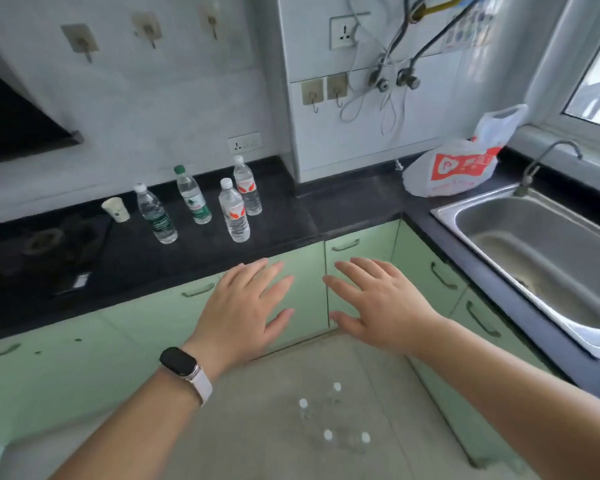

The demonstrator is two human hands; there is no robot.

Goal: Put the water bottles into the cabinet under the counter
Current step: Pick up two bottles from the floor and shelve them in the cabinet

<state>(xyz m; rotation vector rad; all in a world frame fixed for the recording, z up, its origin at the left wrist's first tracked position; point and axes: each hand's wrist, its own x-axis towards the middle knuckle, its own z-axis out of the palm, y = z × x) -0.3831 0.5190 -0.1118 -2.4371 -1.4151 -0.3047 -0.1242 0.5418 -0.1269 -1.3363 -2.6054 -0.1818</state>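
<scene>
1. Bottles, four, upright on the desk [291,220], centre-left of frame: left bottle [156,216], green-cap bottle [193,197], front red bottle [234,213], rear red bottle [247,187]. All capped. The two red ones stand just beside each other; the rest stand apart.
2. Cabinet [309,258], green, under the desk edge at mid-frame. Both doors at the seam are closed, and the handle [345,244] is untouched.
3. Left grip [246,306], centre of frame: fingers straight and spread, holding nothing, held in front of the left door. I cannot tell whether it touches the door.
4. Right grip [378,303], right of the seam: fingers likewise apart and empty.
5. Caps [328,434], four pale ones, low centre on the floor [257,427]. They are faint and blurred and may be more bottles; I cannot tell.
6. Other items: cup [116,209] left of the bottles; bag [454,168] at upper right; sink [482,206] at right edge; watch [181,362] on my left wrist.
7. Progress, as judged: nothing stored yet. No bottle is lifted and no door is opened.
8. Remaining, as judged: open a door, carry all four bottles down from the desk, stand them inside and close up.
</scene>
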